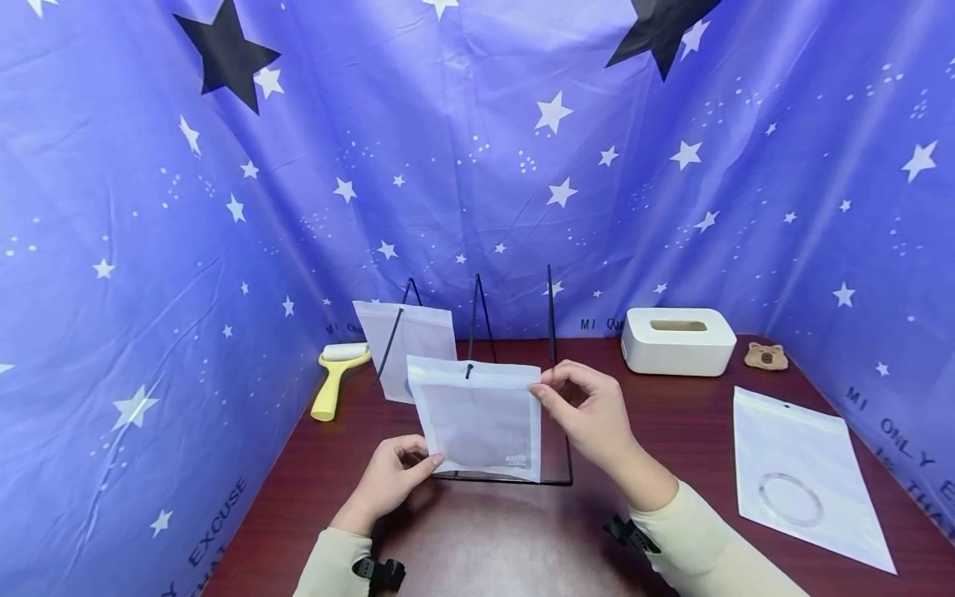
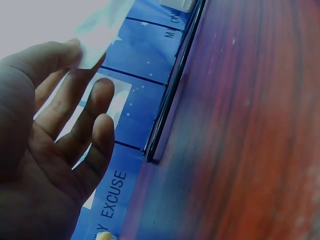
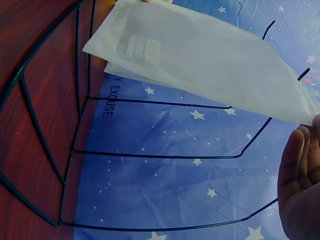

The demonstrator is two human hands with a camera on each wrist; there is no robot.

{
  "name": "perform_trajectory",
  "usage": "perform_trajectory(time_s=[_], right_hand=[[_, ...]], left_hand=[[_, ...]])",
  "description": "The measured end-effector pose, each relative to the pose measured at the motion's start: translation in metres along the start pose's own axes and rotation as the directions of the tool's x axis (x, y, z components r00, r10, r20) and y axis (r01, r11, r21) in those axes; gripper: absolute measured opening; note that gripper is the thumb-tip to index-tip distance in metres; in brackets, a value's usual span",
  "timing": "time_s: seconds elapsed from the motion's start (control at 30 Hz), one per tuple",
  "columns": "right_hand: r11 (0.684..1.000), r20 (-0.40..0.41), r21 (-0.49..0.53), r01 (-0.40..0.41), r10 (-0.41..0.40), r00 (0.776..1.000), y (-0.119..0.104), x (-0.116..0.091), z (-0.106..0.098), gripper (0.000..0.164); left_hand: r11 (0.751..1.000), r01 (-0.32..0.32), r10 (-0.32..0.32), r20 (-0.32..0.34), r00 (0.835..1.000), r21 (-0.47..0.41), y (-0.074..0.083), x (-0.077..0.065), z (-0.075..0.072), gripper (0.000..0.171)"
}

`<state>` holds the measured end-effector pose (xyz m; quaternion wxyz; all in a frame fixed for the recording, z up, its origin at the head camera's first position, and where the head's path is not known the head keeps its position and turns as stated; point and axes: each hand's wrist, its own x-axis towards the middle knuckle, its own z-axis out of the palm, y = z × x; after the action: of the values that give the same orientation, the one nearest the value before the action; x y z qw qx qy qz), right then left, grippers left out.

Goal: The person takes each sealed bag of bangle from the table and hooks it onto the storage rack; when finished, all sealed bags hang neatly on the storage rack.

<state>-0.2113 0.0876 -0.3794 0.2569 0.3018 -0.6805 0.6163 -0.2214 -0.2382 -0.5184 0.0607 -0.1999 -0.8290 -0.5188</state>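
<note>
The blue curtain (image 1: 477, 108) reads "MI ONLY" and "EXCUSE", while the label (image 1: 516, 459) on the held bag (image 1: 477, 414) is illegible.

Seated or standing, I cannot tell; dial set on the head view. Blue-violet fabric backdrop (image 1: 477, 108) faces me at 12 o'clock and continues along 9 and 3, creased, printed with white stars and dots. Large black stars (image 1: 230, 56) at 10 and 1. I read dark lettering (image 1: 216, 522) at 8, more at 4. Below me, a dark red-brown table (image 1: 686, 423); streaked wood grain noted in the left wrist view. Light: pale sheen (image 1: 515, 522) on the tabletop at 6; fabric palest near 12.
</note>
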Motion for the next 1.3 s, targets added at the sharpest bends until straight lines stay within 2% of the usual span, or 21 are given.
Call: perform_trajectory(time_s=[0.13,0.33,0.77,0.8,1.0,1.03,1.3], right_hand=[[1.000,0.003,-0.012,-0.020,0.020,1.000,0.002,0.002,0.000,0.016],[0.998,-0.002,-0.037,-0.041,0.041,0.999,0.014,0.006,0.000,0.014],[0.998,-0.009,-0.017,-0.061,0.061,0.998,0.022,0.027,0.001,0.007],[0.998,-0.010,-0.015,-0.064,0.063,0.998,0.023,0.028,0.002,0.007],[0.996,-0.030,-0.016,-0.086,0.085,0.996,0.059,0.034,0.000,0.009],[0.996,-0.035,-0.019,-0.089,0.088,0.995,0.066,0.036,0.000,0.009],[0.989,-0.044,-0.041,-0.140,0.138,0.989,0.068,0.048,0.002,0.006]], left_hand=[[1.000,0.006,-0.005,-0.062,0.998,0.029,0.001,0.002,0.000,0.010],[1.000,0.023,-0.020,-0.142,0.990,0.018,-0.001,0.005,0.001,0.007],[0.998,0.035,-0.025,-0.200,0.979,0.044,-0.004,0.022,0.002,0.008],[0.998,0.040,-0.029,-0.208,0.978,0.049,0.000,0.024,0.003,0.008],[0.997,0.039,-0.024,-0.235,0.972,0.060,0.001,0.031,0.002,0.006],[0.998,0.031,-0.016,-0.234,0.972,0.060,-0.004,0.033,0.001,0.005],[0.994,0.043,-0.014,-0.277,0.961,0.098,-0.007,0.042,0.000,0.008]])
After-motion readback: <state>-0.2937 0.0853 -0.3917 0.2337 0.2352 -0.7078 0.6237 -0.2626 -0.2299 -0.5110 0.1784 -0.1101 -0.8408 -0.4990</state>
